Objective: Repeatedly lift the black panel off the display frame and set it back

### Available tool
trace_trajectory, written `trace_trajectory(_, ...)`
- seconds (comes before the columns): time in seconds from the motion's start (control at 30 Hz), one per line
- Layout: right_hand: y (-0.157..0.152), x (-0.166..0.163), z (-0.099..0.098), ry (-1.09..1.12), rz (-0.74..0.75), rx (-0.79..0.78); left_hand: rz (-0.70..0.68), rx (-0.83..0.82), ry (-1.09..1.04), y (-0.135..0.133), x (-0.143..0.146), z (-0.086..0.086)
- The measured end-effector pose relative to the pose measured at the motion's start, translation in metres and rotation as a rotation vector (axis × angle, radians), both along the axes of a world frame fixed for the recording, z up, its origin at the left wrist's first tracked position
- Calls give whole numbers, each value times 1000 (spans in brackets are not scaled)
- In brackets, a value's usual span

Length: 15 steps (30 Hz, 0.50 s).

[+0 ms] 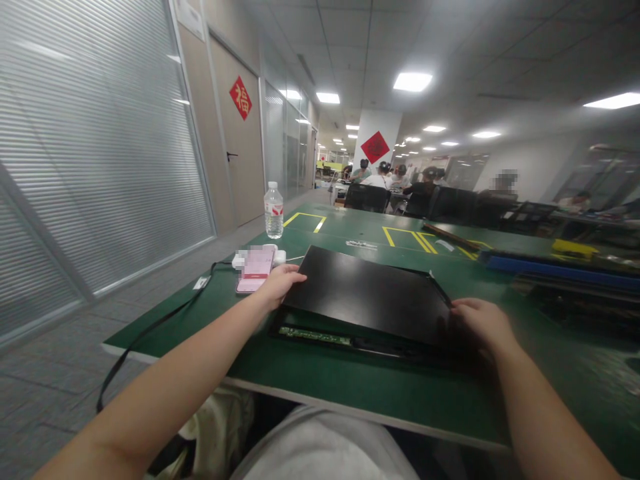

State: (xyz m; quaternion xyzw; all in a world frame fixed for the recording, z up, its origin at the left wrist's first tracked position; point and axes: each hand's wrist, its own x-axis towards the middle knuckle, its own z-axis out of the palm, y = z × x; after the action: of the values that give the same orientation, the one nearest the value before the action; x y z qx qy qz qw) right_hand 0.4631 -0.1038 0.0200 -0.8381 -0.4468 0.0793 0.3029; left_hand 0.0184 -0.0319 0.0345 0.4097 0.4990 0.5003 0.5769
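A flat black panel (370, 293) lies on the green table (350, 380) right in front of me, its near edge raised over a black frame with a green circuit strip (315, 335). My left hand (280, 281) grips the panel's left edge, fingers curled onto it. At the panel's right near corner, my right hand (483, 323) holds the edge with fingers bent round it.
A pink phone (255, 269) with a black cable lies beside my left hand. A water bottle (273, 211) stands further back on the left. Blue and yellow parts (555, 267) lie on the right. People sit at chairs beyond the table; a glass wall runs along the left.
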Motion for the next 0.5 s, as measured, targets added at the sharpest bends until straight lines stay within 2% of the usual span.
trace_trajectory(0.5, 4, 8, -8, 46, 24, 44, 50, 43, 54, 1, 1, -7)
